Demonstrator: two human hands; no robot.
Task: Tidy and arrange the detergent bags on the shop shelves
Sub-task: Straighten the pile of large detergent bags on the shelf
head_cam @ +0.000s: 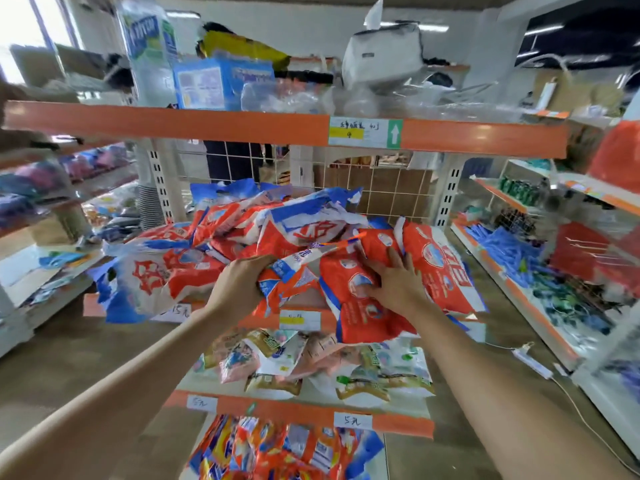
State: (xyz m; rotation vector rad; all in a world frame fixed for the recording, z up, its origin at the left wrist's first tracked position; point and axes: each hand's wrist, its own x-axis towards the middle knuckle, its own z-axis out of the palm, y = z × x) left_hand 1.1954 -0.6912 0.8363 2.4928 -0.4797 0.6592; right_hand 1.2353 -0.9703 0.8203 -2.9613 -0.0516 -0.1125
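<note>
A jumbled heap of red, white and blue detergent bags (pixel 277 223) fills the middle shelf (pixel 298 320) in front of me. My left hand (pixel 239 282) grips the crumpled edge of one bag (pixel 294 271) at the shelf's front. My right hand (pixel 394 282) lies flat, fingers spread, on a red bag (pixel 349 296) that overhangs the front edge. Another red bag (pixel 440 268) lies just right of that hand. Bags at the heap's left end (pixel 152 275) also hang over the edge.
The orange-edged top shelf (pixel 173 124) holds boxes and plastic-wrapped goods. Below are a shelf of pale pouches (pixel 311 362) and one of bright packets (pixel 277 448). Other racks stand at left (pixel 41 237) and right (pixel 540 271). A person stands behind the wire back panel (pixel 232 161).
</note>
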